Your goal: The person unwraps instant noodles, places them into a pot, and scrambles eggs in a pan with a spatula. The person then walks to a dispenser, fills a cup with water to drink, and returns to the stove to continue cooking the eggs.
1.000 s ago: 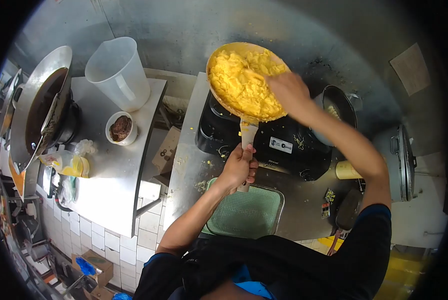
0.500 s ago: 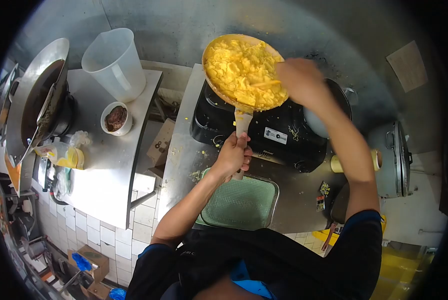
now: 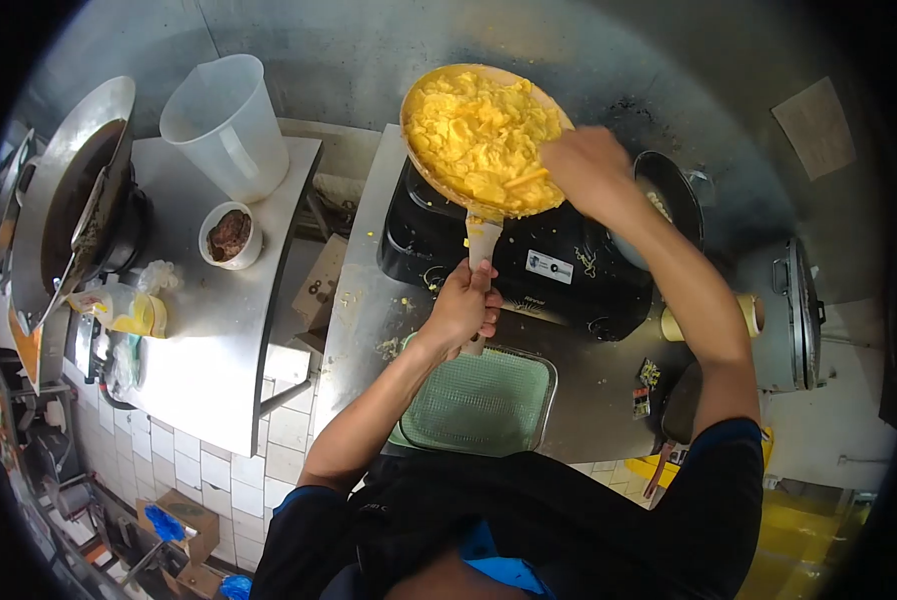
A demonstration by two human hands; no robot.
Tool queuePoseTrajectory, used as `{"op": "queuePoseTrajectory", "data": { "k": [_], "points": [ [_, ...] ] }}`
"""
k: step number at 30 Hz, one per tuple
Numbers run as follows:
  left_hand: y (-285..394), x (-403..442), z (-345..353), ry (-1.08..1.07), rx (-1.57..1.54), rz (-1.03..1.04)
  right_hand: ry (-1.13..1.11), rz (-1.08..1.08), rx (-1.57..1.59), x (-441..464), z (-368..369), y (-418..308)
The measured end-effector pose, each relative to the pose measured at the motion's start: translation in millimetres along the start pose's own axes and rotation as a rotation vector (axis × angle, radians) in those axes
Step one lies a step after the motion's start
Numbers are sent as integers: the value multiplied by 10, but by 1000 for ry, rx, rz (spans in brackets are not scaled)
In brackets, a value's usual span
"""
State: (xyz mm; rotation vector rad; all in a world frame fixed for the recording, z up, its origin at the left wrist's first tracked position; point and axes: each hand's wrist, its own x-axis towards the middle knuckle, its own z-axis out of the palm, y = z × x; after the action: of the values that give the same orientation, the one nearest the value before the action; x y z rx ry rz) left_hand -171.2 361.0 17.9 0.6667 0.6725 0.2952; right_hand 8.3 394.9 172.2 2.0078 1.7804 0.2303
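A round frying pan (image 3: pixel 486 224) full of yellow scrambled egg (image 3: pixel 484 130) is over the black stove (image 3: pixel 569 285). My left hand (image 3: pixel 462 308) is closed around the pan's pale handle, below the pan. At the pan's right rim my right hand (image 3: pixel 589 170), slightly blurred, grips a yellowish utensil (image 3: pixel 527 178) whose end reaches into the egg. The part of the utensil inside my fist is hidden.
A green tray (image 3: pixel 479 405) lies below the handle. Right of the stove are a dark pan (image 3: pixel 691 215), a yellow roll (image 3: pixel 674 325) and a large pot (image 3: pixel 784 300). On the left table stand a clear jug (image 3: pixel 234 130), a white tub (image 3: pixel 244 250) and a wok (image 3: pixel 34 240).
My right hand has swept over the egg and is now a little lower and further left than half a second ago. The view has shifted slightly. My left hand keeps its hold.
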Motion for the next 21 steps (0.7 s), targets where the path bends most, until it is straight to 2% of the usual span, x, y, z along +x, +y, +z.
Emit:
{"op": "queuePoseTrajectory", "data": {
  "k": [3,5,7,9,11,14,17,19,21],
  "points": [
    [-11,14,10,26,59,18,67,71,31,679,299,190],
    [-8,15,-3,11,14,15,190,146,386,935,427,489],
    [37,-13,20,7,5,4,169,-5,3,639,-12,584],
    [28,-11,11,13,-28,-13,32,28,77,249,-422,628],
    [7,11,-16,-23,-59,-13,85,3,47,-208,-654,595],
    [59,-42,45,16,-46,-22,32,34,34,-482,-428,413],
    [19,-13,22,2,-20,-3,-7,-55,-59,88,471,627],
    [2,15,-4,-3,-1,2,-65,103,122,406,379,662],
    [-8,22,-11,-14,19,-1,157,60,133,768,603,882]
  ]
}}
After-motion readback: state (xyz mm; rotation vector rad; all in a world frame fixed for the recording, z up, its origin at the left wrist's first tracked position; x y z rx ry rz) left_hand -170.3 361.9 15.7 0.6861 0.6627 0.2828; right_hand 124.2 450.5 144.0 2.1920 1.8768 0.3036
